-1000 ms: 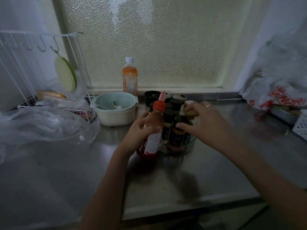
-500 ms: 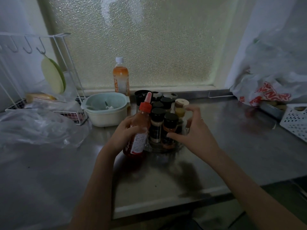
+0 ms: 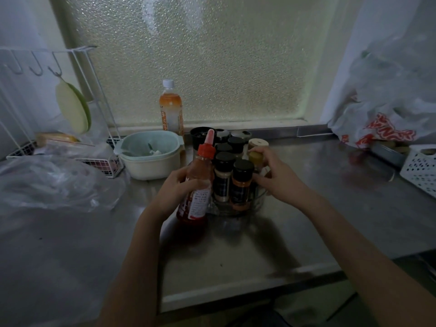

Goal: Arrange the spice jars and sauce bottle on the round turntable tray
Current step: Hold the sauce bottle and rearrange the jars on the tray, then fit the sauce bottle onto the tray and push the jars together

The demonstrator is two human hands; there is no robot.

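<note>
A clear round turntable tray (image 3: 256, 204) stands on the steel counter, packed with several black-capped spice jars (image 3: 240, 182). The red sauce bottle (image 3: 197, 190) with an orange cap and pointed nozzle stands at the tray's left edge. My left hand (image 3: 175, 187) is wrapped around its body. On the tray's right side my right hand (image 3: 276, 178) has its fingers closed around a yellow-capped jar (image 3: 255, 157). The hand hides that jar's body. A beige-lidded jar (image 3: 258, 143) stands just behind it.
A pale green bowl (image 3: 151, 154) sits left of the tray, with an orange drink bottle (image 3: 171, 109) behind it by the window. A white wire rack (image 3: 56, 109) and clear plastic bag (image 3: 54, 182) fill the left. A printed bag (image 3: 382, 128) and white basket (image 3: 420, 168) lie right.
My right hand shifted from the front of the jars to the tray's right side and closed on the yellow-capped jar. My left hand kept hold of the sauce bottle.
</note>
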